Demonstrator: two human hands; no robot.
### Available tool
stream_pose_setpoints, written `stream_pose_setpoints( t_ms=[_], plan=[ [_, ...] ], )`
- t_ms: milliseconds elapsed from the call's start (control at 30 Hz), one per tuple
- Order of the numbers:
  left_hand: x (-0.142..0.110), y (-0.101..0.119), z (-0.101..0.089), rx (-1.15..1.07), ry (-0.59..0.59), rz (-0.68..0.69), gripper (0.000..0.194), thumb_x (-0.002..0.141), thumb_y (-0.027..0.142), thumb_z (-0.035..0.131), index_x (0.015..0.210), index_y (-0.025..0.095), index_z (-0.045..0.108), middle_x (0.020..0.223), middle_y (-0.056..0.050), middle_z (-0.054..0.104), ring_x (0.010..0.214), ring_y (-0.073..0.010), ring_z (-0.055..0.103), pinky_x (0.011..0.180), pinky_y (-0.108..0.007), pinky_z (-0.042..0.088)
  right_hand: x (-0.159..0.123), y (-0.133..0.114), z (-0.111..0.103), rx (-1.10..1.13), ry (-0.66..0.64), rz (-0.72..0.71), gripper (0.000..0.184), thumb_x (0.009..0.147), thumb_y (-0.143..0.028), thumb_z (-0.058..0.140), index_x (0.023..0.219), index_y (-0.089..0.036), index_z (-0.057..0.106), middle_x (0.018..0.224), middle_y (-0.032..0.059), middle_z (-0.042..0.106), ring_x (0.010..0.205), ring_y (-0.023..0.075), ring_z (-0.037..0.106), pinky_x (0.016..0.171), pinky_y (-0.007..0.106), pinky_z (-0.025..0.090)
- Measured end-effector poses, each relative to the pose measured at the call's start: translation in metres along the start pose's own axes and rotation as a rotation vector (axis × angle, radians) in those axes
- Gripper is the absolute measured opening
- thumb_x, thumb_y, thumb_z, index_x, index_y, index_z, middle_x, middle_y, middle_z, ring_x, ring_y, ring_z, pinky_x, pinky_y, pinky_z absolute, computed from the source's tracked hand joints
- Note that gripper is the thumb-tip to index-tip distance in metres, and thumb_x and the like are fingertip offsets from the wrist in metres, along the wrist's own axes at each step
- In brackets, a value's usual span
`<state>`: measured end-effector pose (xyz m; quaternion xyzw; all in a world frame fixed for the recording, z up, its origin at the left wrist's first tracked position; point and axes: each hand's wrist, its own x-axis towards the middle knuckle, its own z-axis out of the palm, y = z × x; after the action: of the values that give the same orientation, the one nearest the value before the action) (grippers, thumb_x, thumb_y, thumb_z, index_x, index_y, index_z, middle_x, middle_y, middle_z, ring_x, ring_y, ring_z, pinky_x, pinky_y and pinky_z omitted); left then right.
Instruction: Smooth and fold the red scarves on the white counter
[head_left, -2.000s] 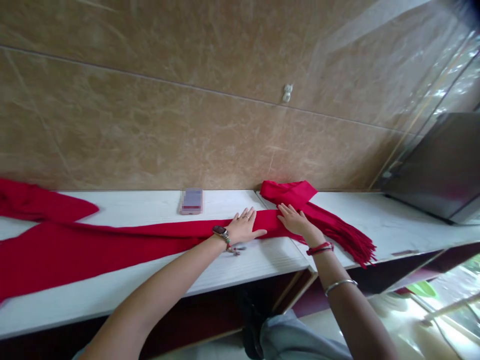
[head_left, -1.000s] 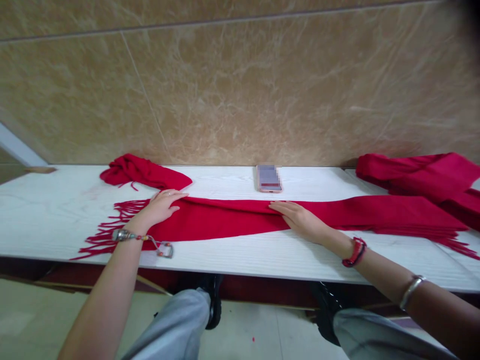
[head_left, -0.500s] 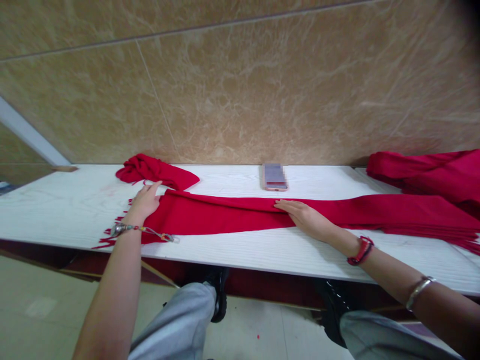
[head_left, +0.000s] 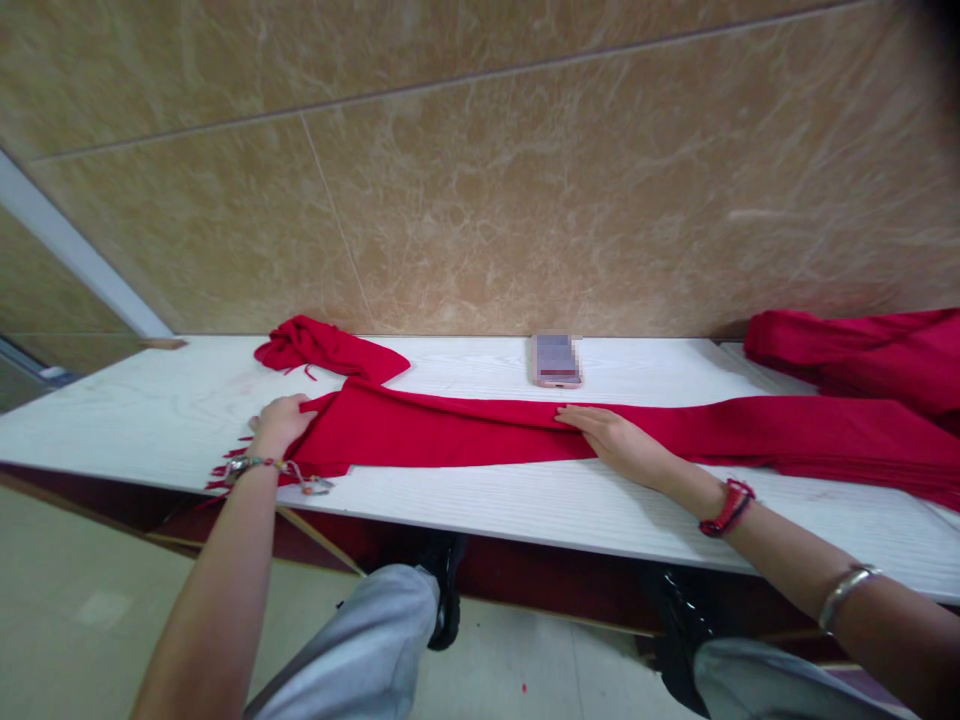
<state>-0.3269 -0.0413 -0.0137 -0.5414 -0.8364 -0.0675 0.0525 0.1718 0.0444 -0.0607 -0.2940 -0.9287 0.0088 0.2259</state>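
The red scarf [head_left: 450,435] runs left to right, left end pinched in my left hand [head_left: 280,424], my open right hand [head_left: 619,443] midway.

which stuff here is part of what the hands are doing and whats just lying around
In use:
- red fringed scarf
- left hand, at its fringed end
- right hand, flat on it
- white counter, underneath

Apparently just lying about:
- smartphone
- bunched red cloth, back left
- red cloth heap, back right
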Motion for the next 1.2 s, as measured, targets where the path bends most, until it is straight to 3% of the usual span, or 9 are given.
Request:
stream_pose_setpoints(
  t_ms=[100,233,400,600,700,833,967,1100,1200],
  plan=[
    [0.002,-0.009,-0.011,0.148,0.104,-0.143,0.031,0.086,0.031,0.035,0.105,0.015,0.054,0.103,-0.009,0.058,0.101,-0.0324,0.047,0.085,-0.058,0.031,-0.001,0.0,0.0,-0.019,-0.001,-0.004,0.044,0.081,-0.006,0.033,0.117,-0.014,0.057,0.118,0.0096,0.06,0.11,0.0194,0.054,0.095,0.037,0.045],
    [0.009,-0.034,-0.028,0.392,0.256,-0.201,0.03,0.084,0.02,0.031,0.106,0.017,0.051,0.109,-0.007,0.054,0.102,-0.0258,0.044,0.09,-0.05,0.03,-0.001,0.001,0.001,0.003,0.036,0.028,0.043,0.083,-0.007,0.033,0.117,-0.016,0.057,0.118,0.0084,0.06,0.11,0.0196,0.055,0.094,0.037,0.046],
    [0.015,-0.041,-0.026,0.364,0.295,-0.24,0.036,0.085,0.02,0.03,0.116,0.01,0.046,0.12,-0.015,0.048,0.11,-0.0322,0.04,0.088,-0.053,0.031,-0.003,0.003,0.003,-0.006,0.041,0.027,0.042,0.085,-0.01,0.032,0.118,-0.017,0.056,0.119,0.0073,0.059,0.11,0.0189,0.055,0.095,0.036,0.046],
    [0.036,-0.007,-0.002,0.037,-0.087,0.386,0.05,0.079,0.023,0.035,0.128,0.012,0.041,0.132,-0.008,0.046,0.121,-0.0208,0.037,0.101,-0.031,0.029,-0.003,-0.002,-0.001,-0.123,0.034,-0.044,0.039,0.084,-0.009,0.035,0.115,-0.014,0.058,0.118,0.0109,0.06,0.111,0.0205,0.054,0.094,0.037,0.046],
    [0.049,0.0,0.0,-0.014,-0.154,0.441,0.053,0.075,0.025,0.038,0.126,0.013,0.044,0.124,-0.008,0.053,0.112,-0.0216,0.047,0.097,-0.03,0.034,0.0,-0.01,-0.005,-0.176,0.031,-0.14,0.039,0.083,-0.006,0.037,0.116,-0.013,0.057,0.12,0.0117,0.058,0.113,0.0224,0.052,0.095,0.041,0.045],
    [0.057,0.0,-0.011,0.185,-0.062,0.475,0.035,0.069,0.026,0.049,0.1,0.013,0.06,0.105,-0.011,0.059,0.1,-0.0261,0.051,0.091,-0.036,0.038,0.003,-0.017,-0.006,-0.232,0.024,-0.162,0.038,0.082,-0.005,0.04,0.116,-0.01,0.057,0.114,0.0139,0.061,0.104,0.0225,0.058,0.09,0.038,0.049],
    [0.046,0.001,-0.031,0.262,0.08,0.473,0.018,0.073,0.024,0.048,0.085,0.015,0.057,0.097,-0.009,0.056,0.095,-0.0228,0.05,0.088,-0.033,0.039,0.001,-0.014,-0.004,-0.219,0.045,-0.074,0.04,0.082,-0.004,0.037,0.116,-0.012,0.056,0.111,0.0126,0.063,0.099,0.0214,0.061,0.084,0.035,0.052],
    [0.013,-0.005,-0.049,0.326,0.166,0.424,0.02,0.079,0.02,0.039,0.093,0.014,0.052,0.094,-0.008,0.056,0.09,-0.0214,0.052,0.083,-0.032,0.042,-0.003,-0.01,-0.008,-0.125,0.108,0.049,0.038,0.086,-0.009,0.034,0.12,-0.012,0.052,0.112,0.0124,0.063,0.095,0.0206,0.063,0.081,0.033,0.053],
    [-0.018,-0.019,-0.046,0.336,0.174,0.412,0.028,0.08,0.018,0.036,0.105,0.012,0.049,0.109,-0.01,0.053,0.102,-0.0216,0.049,0.091,-0.034,0.038,-0.005,-0.011,-0.013,-0.051,0.119,0.03,0.036,0.089,-0.014,0.033,0.119,-0.011,0.053,0.114,0.0126,0.061,0.099,0.0196,0.061,0.086,0.032,0.051]
  ],
)
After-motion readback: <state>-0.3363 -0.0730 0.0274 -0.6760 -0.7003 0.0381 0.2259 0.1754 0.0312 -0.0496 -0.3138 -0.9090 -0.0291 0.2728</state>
